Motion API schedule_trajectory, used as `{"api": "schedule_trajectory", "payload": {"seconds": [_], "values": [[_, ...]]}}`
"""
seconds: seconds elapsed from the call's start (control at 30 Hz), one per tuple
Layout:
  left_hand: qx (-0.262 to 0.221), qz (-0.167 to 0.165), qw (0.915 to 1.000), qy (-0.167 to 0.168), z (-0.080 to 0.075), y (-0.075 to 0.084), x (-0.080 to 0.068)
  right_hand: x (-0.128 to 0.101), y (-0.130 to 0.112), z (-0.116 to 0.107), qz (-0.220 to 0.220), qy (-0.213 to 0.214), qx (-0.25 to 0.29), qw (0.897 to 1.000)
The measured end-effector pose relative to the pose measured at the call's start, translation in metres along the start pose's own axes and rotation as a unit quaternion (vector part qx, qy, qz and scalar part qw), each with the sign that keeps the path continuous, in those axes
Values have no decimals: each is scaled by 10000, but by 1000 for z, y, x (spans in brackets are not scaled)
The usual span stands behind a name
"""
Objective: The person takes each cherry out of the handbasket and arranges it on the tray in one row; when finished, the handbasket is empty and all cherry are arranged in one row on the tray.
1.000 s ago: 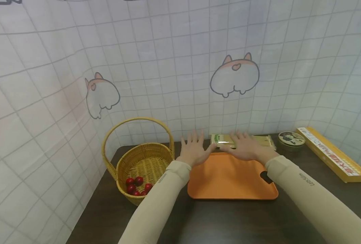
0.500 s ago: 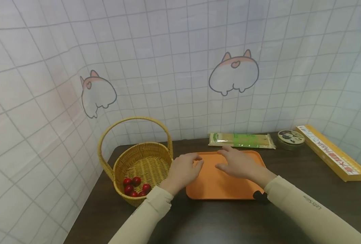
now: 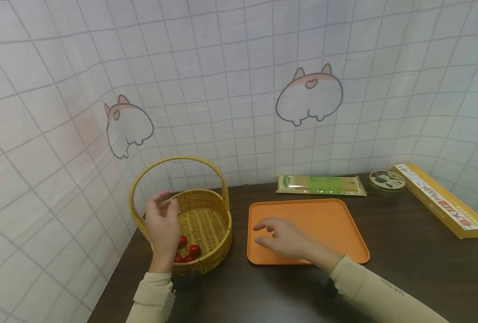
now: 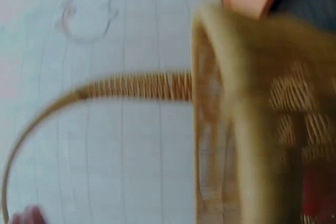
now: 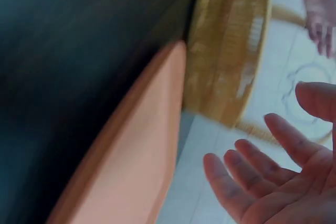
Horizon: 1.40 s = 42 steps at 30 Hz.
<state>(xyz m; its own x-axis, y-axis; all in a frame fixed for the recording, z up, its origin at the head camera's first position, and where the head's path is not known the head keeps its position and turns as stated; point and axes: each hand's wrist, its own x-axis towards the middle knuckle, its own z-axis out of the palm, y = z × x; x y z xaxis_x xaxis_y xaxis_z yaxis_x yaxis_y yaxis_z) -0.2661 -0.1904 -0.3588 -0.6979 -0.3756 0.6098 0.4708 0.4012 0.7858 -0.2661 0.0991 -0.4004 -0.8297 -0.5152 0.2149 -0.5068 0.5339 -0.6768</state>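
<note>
Head view: left hand (image 3: 164, 226), fingers loosely bent, empty, is by the basket (image 3: 212, 256); right hand (image 3: 285, 237), empty, thumb parted, hangs over the tray (image 3: 319, 220). Red fruit (image 3: 194, 250) sits in the basket; a finger snagging the handle (image 3: 188, 157) could, I'd say, tip it.

The left hand (image 3: 164, 228) points forward, fingers loosely bent; the right hand (image 3: 284, 238) slants leftward, thumb and fingers parted.
</note>
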Motion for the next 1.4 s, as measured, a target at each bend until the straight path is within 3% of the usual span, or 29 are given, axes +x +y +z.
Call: {"api": "schedule_trajectory", "payload": {"seconds": [0.1,0.2,0.27,0.33,0.37,0.47,0.53,0.6,0.7,0.8,0.9,1.13,1.27,1.4], "values": [[-418,-113,9926,1135,-19,-11,9,4,-15,12,-282,-55,495,9984],[-584,-141,9784,1980,-36,-24,17,9,-25,22,-531,-2,38,9986],[-467,-333,9743,2180,-46,-34,22,12,-28,29,-672,112,-474,9965],[-301,-809,9762,1989,-55,-44,26,15,-30,35,-782,234,-888,9927],[-140,-1076,9792,1714,-59,-50,28,17,-30,37,-844,294,-967,9913],[656,-1814,9809,234,-68,-65,34,21,-32,43,-939,409,-854,9911],[1137,-1845,9737,-706,-71,-76,38,25,-34,46,-1000,495,-706,9912],[1529,-1667,9666,-1207,-71,-85,41,30,-38,48,-1063,563,-551,9912],[1604,-1440,9708,-1051,-66,-97,41,38,-47,49,-1124,627,-400,9909],[1356,-1334,9787,-777,-60,-105,39,46,-53,51,-1142,615,-269,9912],[970,-1343,9836,-712,-52,-107,37,54,-54,54,-1042,594,-95,9927],[1019,-1400,9832,-587,-38,-108,24,71,-47,64,-587,393,559,9959],[1192,-1332,9832,-384,-35,-111,18,83,-44,71,-477,140,-123,9987],[1284,-1202,9842,-183,-32,-114,16,95,-43,75,-465,-163,-999,9938]]}}
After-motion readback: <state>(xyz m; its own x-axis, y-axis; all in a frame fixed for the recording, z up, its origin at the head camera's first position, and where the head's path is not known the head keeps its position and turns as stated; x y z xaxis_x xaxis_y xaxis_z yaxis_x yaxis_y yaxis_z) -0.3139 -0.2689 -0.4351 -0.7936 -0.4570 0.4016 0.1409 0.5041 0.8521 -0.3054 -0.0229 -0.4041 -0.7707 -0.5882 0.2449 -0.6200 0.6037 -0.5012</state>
